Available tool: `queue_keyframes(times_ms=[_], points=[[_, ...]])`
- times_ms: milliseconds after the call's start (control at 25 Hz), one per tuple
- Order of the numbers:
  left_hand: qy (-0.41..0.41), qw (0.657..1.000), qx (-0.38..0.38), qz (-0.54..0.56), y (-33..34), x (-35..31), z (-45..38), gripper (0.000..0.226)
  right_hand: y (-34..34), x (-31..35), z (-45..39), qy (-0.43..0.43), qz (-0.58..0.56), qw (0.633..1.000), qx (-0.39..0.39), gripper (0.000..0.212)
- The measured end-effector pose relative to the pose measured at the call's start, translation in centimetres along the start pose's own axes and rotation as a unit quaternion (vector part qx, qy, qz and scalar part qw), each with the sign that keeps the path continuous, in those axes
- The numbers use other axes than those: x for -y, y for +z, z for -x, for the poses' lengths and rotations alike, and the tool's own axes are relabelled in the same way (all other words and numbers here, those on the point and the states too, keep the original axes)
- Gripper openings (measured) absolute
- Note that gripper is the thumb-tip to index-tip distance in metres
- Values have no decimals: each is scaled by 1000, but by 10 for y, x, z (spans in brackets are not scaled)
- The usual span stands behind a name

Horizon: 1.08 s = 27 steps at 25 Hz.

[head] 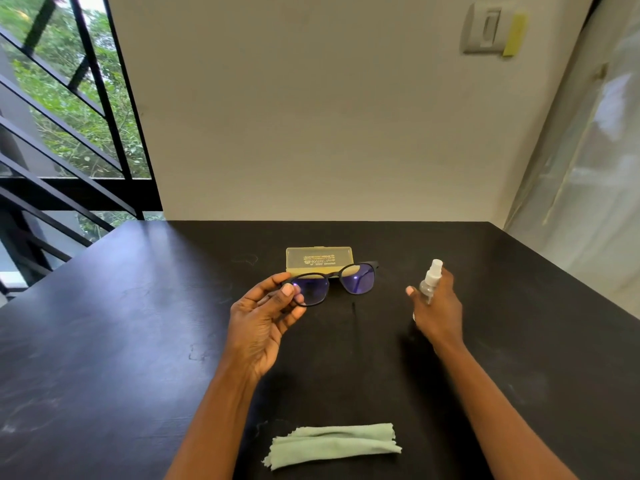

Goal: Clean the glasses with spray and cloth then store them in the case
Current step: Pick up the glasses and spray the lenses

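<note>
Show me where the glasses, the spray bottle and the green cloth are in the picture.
glasses (358, 279): head view, on the lens farther from the holding fingers.
spray bottle (433, 275): head view, on the white pump neck under the nozzle.
green cloth (334, 445): head view, on the middle of the folded fabric.

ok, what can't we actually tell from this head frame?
- Spray bottle: fill level and lower body, hidden by the right hand.
- Case: print too small to read; front edge hidden by the glasses.
- Glasses: one temple hidden by the left hand; lens smudges too small to see.
</note>
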<state>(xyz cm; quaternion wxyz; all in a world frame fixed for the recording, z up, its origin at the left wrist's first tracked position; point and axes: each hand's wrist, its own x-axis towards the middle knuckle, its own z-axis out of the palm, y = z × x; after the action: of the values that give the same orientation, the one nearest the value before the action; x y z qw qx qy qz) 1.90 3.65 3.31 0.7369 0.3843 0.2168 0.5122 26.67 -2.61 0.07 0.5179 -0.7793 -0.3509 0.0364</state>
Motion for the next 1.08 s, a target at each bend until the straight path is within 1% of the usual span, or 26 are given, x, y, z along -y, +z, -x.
queue_keyframes(times_ms=[80,160,280,360,440,560,720,800,1080], points=[[1,1000,2,-7,0,0,0,27,1,2,8,-24,10,999,-22,66],[1,1000,6,-16,1,1,0,28,1,11,19,-89,-50,994,-29,72],[5,1000,6,-27,2,1,-1,30,2,32,38,-191,-146,971,-22,72],[6,1000,4,-25,3,1,-1,32,3,47,52,-222,-194,955,-7,72],[6,1000,6,-21,4,1,-1,31,6,59,67,-236,-208,949,10,69],[8,1000,8,-18,6,2,-1,27,15,68,87,-259,-167,951,42,65],[10,1000,12,-23,9,1,-2,23,29,72,103,-269,-42,957,99,69],[12,999,13,-29,10,1,-2,24,35,74,106,-259,-7,959,115,68],[21,1000,12,-17,12,0,-1,27,41,75,103,-246,12,964,95,70]])
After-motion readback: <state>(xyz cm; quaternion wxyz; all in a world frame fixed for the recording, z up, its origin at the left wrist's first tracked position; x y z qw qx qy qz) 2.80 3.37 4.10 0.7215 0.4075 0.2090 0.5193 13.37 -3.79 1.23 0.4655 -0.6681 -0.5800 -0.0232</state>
